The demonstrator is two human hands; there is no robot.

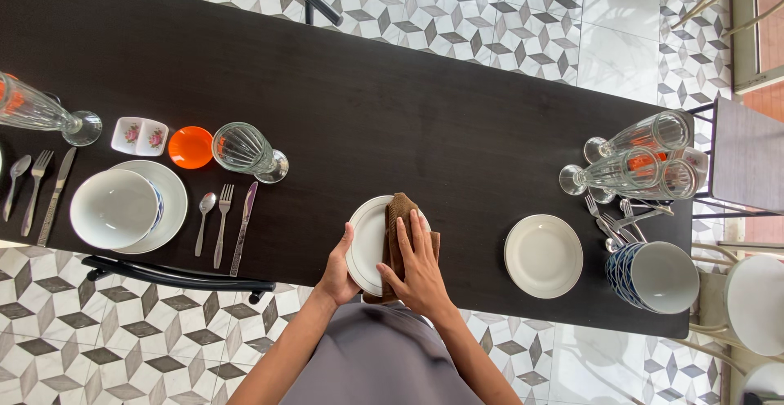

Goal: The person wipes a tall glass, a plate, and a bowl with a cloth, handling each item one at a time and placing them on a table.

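Under the right hand's [420, 270] spread fingers [419, 229], brown cloth [398, 209] covers the plate [367, 238]; left hand [339, 270] grips its rim.

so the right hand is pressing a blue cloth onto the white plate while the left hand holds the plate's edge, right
Not quite: the cloth is brown, not blue. The head view shows the right hand pressing it onto the white plate while the left hand holds the plate's edge.

Cloth [398, 233] on plate [366, 238], table [367, 86] edge
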